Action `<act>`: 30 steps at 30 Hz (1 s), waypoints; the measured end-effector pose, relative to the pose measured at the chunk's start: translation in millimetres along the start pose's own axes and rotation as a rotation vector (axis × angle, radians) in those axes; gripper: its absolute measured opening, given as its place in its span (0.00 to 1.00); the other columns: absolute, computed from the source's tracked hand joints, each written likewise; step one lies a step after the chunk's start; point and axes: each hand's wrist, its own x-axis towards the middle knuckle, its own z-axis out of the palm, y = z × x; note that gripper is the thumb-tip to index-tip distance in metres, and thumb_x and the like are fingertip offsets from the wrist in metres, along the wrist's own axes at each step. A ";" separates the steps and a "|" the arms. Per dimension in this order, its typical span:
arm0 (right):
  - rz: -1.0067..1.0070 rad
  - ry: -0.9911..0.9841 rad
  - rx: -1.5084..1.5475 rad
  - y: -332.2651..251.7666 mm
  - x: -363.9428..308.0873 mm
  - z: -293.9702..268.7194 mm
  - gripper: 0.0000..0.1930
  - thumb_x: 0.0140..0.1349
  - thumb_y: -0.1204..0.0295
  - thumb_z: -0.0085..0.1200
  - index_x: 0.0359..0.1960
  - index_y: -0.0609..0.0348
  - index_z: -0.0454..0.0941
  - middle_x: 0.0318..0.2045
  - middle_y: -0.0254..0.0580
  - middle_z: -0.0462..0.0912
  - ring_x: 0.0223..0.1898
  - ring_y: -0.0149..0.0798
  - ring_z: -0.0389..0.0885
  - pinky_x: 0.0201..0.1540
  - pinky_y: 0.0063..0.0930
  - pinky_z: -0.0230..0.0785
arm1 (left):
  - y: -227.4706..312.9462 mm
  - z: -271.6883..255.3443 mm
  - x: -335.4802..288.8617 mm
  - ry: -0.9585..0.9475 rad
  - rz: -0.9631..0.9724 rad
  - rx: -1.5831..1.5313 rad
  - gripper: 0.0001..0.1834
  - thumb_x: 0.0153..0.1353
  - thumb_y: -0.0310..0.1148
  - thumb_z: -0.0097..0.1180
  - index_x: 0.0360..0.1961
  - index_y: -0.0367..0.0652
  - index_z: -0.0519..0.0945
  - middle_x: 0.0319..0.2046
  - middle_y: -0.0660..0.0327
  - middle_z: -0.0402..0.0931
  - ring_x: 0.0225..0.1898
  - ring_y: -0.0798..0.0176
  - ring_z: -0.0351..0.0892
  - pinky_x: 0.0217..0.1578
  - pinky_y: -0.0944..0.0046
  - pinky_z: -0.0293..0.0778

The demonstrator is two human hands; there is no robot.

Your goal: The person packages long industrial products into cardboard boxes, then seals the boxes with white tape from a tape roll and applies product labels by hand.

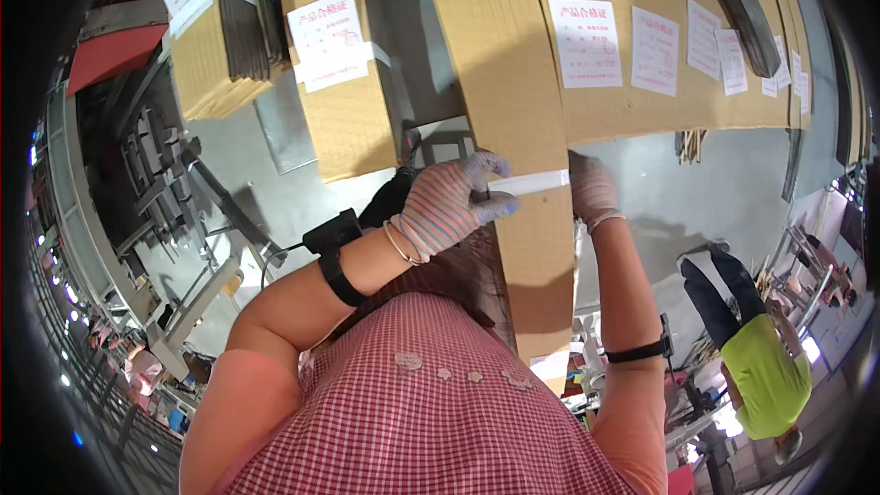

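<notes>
Cardboard fills my view: a tall bundle (513, 110) of flat sheets stands right ahead of me, bound by a white strap (527, 183). My left hand (449, 206), gloved, is closed on the bundle's near edge at the strap. My right hand (594, 191) presses its far side, fingers hidden, so I cannot tell its grip. A person in yellow (756, 357) stands lower right.

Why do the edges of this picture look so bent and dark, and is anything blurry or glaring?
Head view: the fisheye lens bends the cardboard bundle into curves and leaves a black rim around the frame. The gloved left hand and right hand at the white strap look sharp; shadow falls beside the bundle, and bright lights flare at the lower right.
</notes>
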 end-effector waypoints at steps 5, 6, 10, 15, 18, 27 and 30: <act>0.383 -0.094 1.045 -40.8 -25.1 -49.2 0.19 0.65 0.65 0.51 0.54 0.61 0.74 0.42 0.58 0.81 0.48 0.50 0.81 0.49 0.35 0.71 | -18.6 -7.7 12.7 0.388 -0.210 -0.483 0.28 0.56 0.51 0.64 0.43 0.36 0.73 0.25 0.56 0.77 0.26 0.62 0.78 0.28 0.63 0.73; 0.200 -0.029 0.793 -45.9 -31.1 -39.1 0.20 0.65 0.65 0.51 0.56 0.62 0.72 0.43 0.58 0.81 0.50 0.50 0.80 0.51 0.34 0.70 | -36.8 -2.5 21.5 0.365 -0.325 -0.619 0.32 0.58 0.54 0.61 0.45 0.33 0.71 0.28 0.54 0.79 0.27 0.59 0.79 0.30 0.59 0.74; -0.076 -0.067 0.518 -22.3 -85.5 -25.1 0.24 0.63 0.66 0.53 0.60 0.63 0.68 0.50 0.62 0.76 0.57 0.58 0.72 0.56 0.40 0.66 | -21.2 24.7 -9.6 0.075 -0.413 -0.376 0.41 0.59 0.60 0.55 0.55 0.29 0.66 0.45 0.43 0.77 0.45 0.50 0.78 0.48 0.55 0.72; 0.344 -0.744 0.558 -12.9 -164.2 -59.1 0.28 0.62 0.63 0.54 0.63 0.59 0.64 0.55 0.56 0.74 0.58 0.56 0.72 0.59 0.38 0.65 | -53.7 114.5 -129.0 -0.564 -0.546 -0.290 0.46 0.59 0.56 0.58 0.62 0.27 0.58 0.53 0.46 0.73 0.56 0.55 0.72 0.59 0.59 0.65; 0.144 -0.424 0.202 -35.3 -124.8 -101.7 0.29 0.59 0.65 0.60 0.60 0.61 0.68 0.45 0.48 0.81 0.45 0.46 0.81 0.48 0.31 0.73 | -12.5 37.6 -92.0 -0.567 -0.621 -0.453 0.34 0.58 0.47 0.64 0.56 0.33 0.68 0.41 0.56 0.79 0.44 0.66 0.77 0.47 0.67 0.74; -0.593 -0.389 0.066 -53.0 -10.3 -139.7 0.19 0.61 0.63 0.55 0.52 0.54 0.76 0.37 0.40 0.82 0.32 0.41 0.82 0.36 0.33 0.73 | -10.8 -44.9 -72.6 -0.163 -0.576 -0.871 0.10 0.63 0.33 0.51 0.32 0.37 0.79 0.27 0.63 0.79 0.27 0.71 0.76 0.29 0.74 0.71; 0.108 -0.469 0.813 24.2 15.0 -81.4 0.18 0.62 0.69 0.55 0.53 0.61 0.75 0.45 0.34 0.81 0.39 0.29 0.78 0.42 0.29 0.72 | -71.7 -20.6 -32.3 -0.173 -0.512 -0.757 0.11 0.64 0.33 0.52 0.39 0.36 0.80 0.26 0.62 0.78 0.28 0.70 0.75 0.31 0.73 0.71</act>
